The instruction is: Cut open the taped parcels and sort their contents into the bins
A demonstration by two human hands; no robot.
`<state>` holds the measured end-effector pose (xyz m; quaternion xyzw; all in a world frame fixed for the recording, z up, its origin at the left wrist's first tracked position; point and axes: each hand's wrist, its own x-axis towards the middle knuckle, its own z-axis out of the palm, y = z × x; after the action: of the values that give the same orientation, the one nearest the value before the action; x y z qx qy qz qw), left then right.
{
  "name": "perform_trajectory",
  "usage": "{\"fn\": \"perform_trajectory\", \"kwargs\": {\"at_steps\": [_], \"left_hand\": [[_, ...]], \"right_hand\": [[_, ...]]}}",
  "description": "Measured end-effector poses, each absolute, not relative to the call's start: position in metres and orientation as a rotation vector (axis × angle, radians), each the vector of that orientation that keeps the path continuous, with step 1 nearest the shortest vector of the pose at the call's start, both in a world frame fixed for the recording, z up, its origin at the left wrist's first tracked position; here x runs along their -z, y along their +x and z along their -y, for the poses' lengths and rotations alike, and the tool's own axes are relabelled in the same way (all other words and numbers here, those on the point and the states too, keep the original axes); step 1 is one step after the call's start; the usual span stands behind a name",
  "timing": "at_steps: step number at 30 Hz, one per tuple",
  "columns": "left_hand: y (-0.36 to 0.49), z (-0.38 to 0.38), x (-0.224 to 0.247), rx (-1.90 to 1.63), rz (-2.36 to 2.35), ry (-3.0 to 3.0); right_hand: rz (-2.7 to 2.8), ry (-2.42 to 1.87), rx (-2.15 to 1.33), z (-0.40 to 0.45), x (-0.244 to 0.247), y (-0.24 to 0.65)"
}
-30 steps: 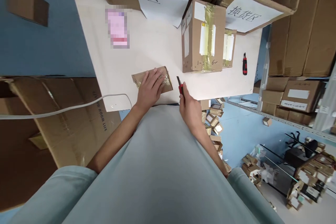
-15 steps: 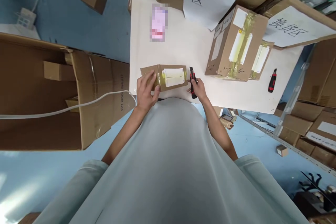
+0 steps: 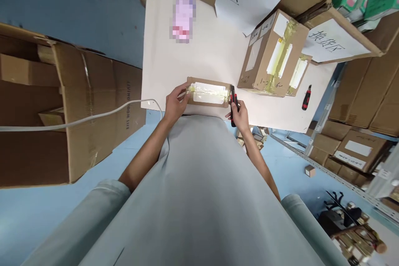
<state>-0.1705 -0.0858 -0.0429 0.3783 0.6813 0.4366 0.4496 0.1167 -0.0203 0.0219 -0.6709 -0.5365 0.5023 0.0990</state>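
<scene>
Left hand (image 3: 176, 102): thumb and fingers clamped on the small box's left end; a loose hold could let it swivel.
Right hand (image 3: 240, 116): closed around the cutter, beside the box's right end.
Cutter (image 3: 233, 97), red and black: tip pointing away from the body; blade exposure cannot be told. Skidding on glossy tape (image 3: 227, 93), it might reach the left fingers.
Small box (image 3: 208, 92): between the hands, near the front edge of the white table (image 3: 199, 58); pulled bodyward, it could drop.
Cable (image 3: 146, 100): at the left front corner; may snag an arm.
Large box (image 3: 264, 64): beyond, rightward; could crowd a wide stroke.
</scene>
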Motion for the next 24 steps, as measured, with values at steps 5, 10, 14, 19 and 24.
{"fn": "perform_trajectory", "kwargs": {"at_steps": [5, 10, 14, 19, 24], "left_hand": [[-0.176, 0.081, 0.057, -1.128, -1.6, 0.881], [-0.181, 0.08, 0.066, -1.158, -1.551, 0.86], [-0.18, 0.078, 0.073, -1.174, -1.542, 0.877], [-0.177, 0.078, 0.076, -1.185, -1.552, 0.838], [-0.174, 0.078, 0.075, -1.191, -1.552, 0.818]], "right_hand": [[2.246, -1.842, -1.18, 0.015, -0.057, 0.107], [3.081, -1.498, -0.952, -0.006, -0.089, 0.052], [3.478, -1.287, -0.73, -0.025, -0.097, 0.012], [3.646, -1.121, -0.584, -0.04, -0.096, -0.002], [3.718, -1.031, -0.515, -0.042, -0.102, -0.01]]}}
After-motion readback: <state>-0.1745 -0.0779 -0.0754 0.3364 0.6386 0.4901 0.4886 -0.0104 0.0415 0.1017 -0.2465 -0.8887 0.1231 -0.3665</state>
